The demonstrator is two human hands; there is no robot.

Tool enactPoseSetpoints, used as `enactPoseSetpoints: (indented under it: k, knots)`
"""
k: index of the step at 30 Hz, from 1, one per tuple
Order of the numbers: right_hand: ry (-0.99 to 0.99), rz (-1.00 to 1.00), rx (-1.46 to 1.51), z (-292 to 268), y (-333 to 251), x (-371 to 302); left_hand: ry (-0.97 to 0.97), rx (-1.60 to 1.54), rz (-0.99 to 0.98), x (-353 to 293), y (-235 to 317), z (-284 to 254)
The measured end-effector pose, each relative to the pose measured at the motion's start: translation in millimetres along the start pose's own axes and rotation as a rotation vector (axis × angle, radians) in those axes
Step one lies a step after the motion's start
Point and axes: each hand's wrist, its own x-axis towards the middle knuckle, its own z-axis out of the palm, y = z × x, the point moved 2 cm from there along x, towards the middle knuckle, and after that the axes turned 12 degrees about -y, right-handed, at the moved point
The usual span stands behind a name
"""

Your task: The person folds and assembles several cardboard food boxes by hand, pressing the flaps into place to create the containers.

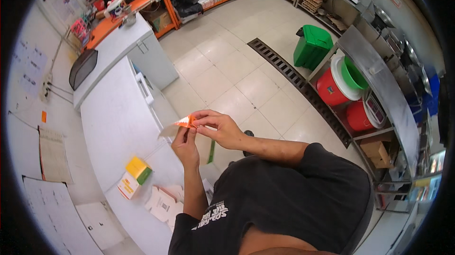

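Up in front of me, both hands pinch an orange-and-white folded paper carton [184, 122]. My left hand [186, 150] grips its lower edge, thumb upward. From the right, my right hand [218, 128] has its fingers closed on the orange end. The carton's pale side stretches off to the left and is blurred. Below and left of my hands, a small yellow, green and white box [134, 179] stands on the white counter [111, 127]. Beside it, partly behind my left forearm, lie flat white carton blanks [163, 204].
A dark mesh cover [84, 68] sits at the counter's far left end. Orange shelving [170, 4] stands beyond. Across the tiled floor are a drain grate [284, 72], a green bin [313, 46], and a steel bench [365, 58] over red tubs [334, 84].
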Motion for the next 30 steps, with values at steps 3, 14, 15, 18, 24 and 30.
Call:
enactPoseSetpoints:
  k: [3, 14, 15, 18, 24, 30]
  knots:
    - [-0.022, 0.068, 0.248, -9, -1, 0, -0.113, -0.179, -0.010, 5, 2, -3]
    - [-0.024, 0.037, 0.282, -7, 0, -3, -0.124, -0.426, -0.026, 3, -3, 12]
    - [-0.018, 0.034, 0.281, -8, 1, -4, -0.124, -0.440, -0.030, 3, -2, 14]
    - [-0.042, 0.041, 0.314, -12, 3, -5, -0.152, -0.424, -0.057, 2, -5, 16]
    - [0.015, 0.009, 0.165, -15, -5, -8, -0.161, -0.538, -0.086, 3, -1, 29]
    - [0.087, -0.047, -0.077, -15, -10, -8, -0.140, -0.266, -0.057, 2, -16, 37]
